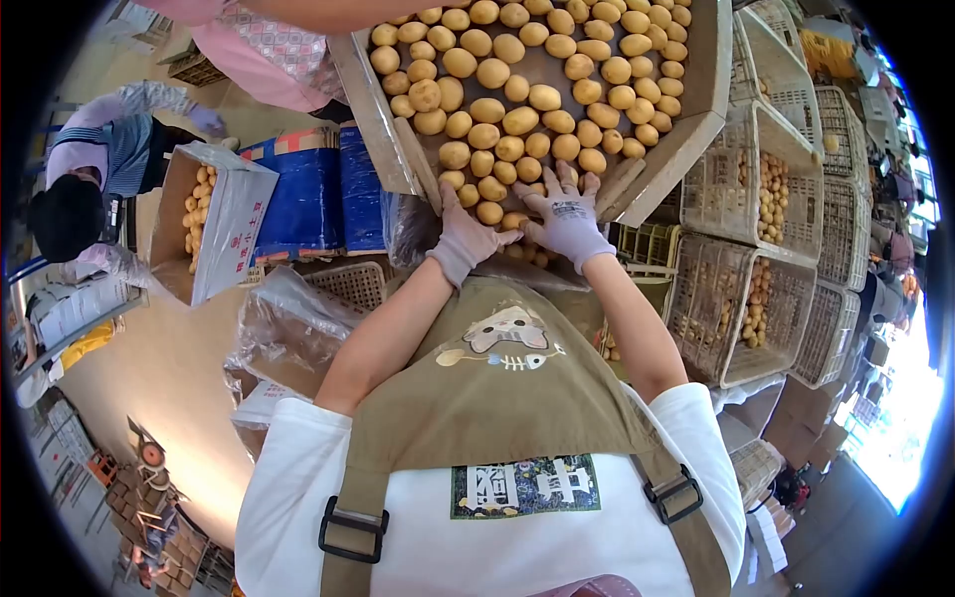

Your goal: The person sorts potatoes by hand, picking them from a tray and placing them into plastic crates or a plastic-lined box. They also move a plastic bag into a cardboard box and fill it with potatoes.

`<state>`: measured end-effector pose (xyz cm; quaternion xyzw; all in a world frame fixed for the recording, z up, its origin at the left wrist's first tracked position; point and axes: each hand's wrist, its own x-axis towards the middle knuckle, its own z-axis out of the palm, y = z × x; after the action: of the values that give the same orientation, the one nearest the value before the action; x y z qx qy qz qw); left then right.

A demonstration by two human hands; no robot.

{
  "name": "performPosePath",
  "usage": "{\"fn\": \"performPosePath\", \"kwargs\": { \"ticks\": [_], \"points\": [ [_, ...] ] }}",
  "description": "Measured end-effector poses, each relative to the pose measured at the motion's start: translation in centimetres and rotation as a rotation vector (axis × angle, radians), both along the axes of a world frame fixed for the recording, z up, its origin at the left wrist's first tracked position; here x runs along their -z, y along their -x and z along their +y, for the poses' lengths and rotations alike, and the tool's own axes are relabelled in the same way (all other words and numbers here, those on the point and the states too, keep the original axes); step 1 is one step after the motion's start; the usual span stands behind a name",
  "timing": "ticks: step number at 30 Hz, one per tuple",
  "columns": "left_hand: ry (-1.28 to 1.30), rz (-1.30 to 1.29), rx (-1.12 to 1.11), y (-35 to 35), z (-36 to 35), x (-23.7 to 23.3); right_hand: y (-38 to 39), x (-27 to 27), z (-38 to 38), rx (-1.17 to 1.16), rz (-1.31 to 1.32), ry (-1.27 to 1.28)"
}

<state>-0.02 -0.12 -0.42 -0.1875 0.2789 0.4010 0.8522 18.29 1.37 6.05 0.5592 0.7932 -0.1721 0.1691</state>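
Many small yellow potatoes (519, 120) lie over a sorting tray (686, 149) with raised wooden sides, narrowing to a gap at its near edge. Both my hands wear pale gloves and rest at this gap. My left hand (466, 235) is at the left side of it, fingers stretched forward along the potatoes and thumb pointing right. My right hand (569, 221) has its fingers spread and touches the nearest potatoes. Between and below the hands, more potatoes sit in the gap, partly hidden by my hands and the apron (487, 398).
Stacked plastic crates (746, 298), some holding potatoes, stand at the right. To the left are blue-wrapped boxes (298, 194), an open carton (234, 224) of potatoes and a plastic-lined box (288, 333). A person (109, 179) bends by the carton; another person's pink sleeve (249, 50) is at the tray's far left.
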Motion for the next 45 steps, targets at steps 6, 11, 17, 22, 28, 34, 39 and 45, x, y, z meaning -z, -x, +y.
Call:
{"fn": "performPosePath", "kwargs": {
  "ticks": [6,11,17,22,28,34,39,45],
  "points": [
    [0.031,0.008,-0.048,0.2,-0.1,0.2,0.3,-0.1,0.1,-0.002,-0.016,-0.014],
    [0.027,0.046,-0.040,0.1,0.0,-0.4,0.0,0.9,-0.1,0.002,0.036,-0.070],
    [0.024,0.005,-0.053,0.3,0.0,-0.2,0.1,0.6,0.0,0.010,0.030,-0.052],
    [0.053,0.011,-0.069,0.1,0.0,-0.6,-0.1,1.2,-0.2,0.014,0.069,-0.087],
    [-0.006,0.114,-0.002,0.4,-0.2,0.5,-1.7,0.3,1.8,0.286,0.652,-0.038],
    [-0.133,0.334,0.026,0.1,-0.4,3.5,-2.0,-1.6,5.3,0.208,0.316,-0.346],
    [0.131,0.164,-0.055,0.0,0.1,0.5,-0.2,-0.5,5.6,0.161,0.086,-0.206],
    [0.168,0.256,0.103,0.6,-0.1,0.8,-2.6,-1.1,3.7,0.052,0.170,-0.060]
  ]
}}
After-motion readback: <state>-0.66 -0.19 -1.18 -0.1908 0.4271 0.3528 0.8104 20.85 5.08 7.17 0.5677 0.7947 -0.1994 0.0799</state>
